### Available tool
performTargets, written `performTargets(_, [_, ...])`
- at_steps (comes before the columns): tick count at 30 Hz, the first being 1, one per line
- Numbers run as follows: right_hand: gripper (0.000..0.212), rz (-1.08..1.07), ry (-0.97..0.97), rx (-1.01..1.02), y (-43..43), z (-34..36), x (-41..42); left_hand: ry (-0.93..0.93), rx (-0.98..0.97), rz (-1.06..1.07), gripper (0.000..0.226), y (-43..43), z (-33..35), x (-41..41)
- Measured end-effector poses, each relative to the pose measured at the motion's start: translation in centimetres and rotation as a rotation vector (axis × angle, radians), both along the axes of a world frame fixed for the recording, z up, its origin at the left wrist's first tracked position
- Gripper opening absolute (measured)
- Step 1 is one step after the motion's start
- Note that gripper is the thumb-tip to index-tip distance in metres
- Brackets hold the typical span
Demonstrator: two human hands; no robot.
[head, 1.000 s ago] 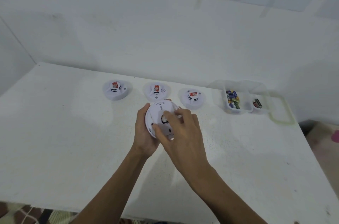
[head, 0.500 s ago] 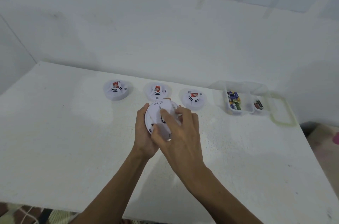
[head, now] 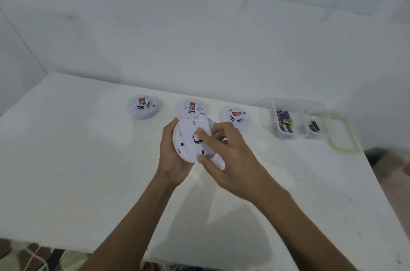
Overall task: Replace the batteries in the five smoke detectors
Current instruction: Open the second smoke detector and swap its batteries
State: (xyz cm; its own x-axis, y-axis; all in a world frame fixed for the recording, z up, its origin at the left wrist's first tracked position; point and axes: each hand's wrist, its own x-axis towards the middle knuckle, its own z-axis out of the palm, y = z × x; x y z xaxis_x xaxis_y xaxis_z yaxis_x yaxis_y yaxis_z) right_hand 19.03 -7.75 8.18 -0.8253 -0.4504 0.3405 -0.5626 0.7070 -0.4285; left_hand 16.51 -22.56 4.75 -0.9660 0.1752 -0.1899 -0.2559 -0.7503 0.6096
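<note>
Leverage is what I am arranging: my left hand (head: 172, 155) is gripping the smoke detector (head: 188, 148) by its rim, back toward me above the desk (head: 88, 171), while my right hand (head: 233, 159) is pinching across that back, forefinger curling onto the battery (head: 196, 138) in the central opening.

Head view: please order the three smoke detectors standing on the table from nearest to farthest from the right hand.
1. Right detector, just beyond the fingers of the right hand.
2. Middle detector, behind the held detector.
3. Left detector, at the far left of the row.
</note>
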Motion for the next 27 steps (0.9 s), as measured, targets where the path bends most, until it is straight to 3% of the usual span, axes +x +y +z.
performTargets(6, [0.051, 0.106, -0.079, 0.080, 1.8, 0.9, -1.5, 0.024, 0.022, -0.036, 0.054, 0.2, -0.1, 0.1])
performTargets(12, [0.046, 0.071, -0.061, 0.048, 1.5, 0.9, -1.4, 0.051, 0.024, -0.021, 0.050, 0.0, -0.4, 0.2])
performTargets(21, [0.041, -0.358, 0.083, -0.034, -3.5, 0.3, 1.4, 0.035, -0.164, 0.069, 0.050, 0.6, -0.5, 0.4])
performTargets(27, [0.048, -0.469, 0.026, -0.082, -4.8, 0.1, 1.7, 0.068, -0.277, 0.168, 0.043, 1.7, 0.6, 1.2])
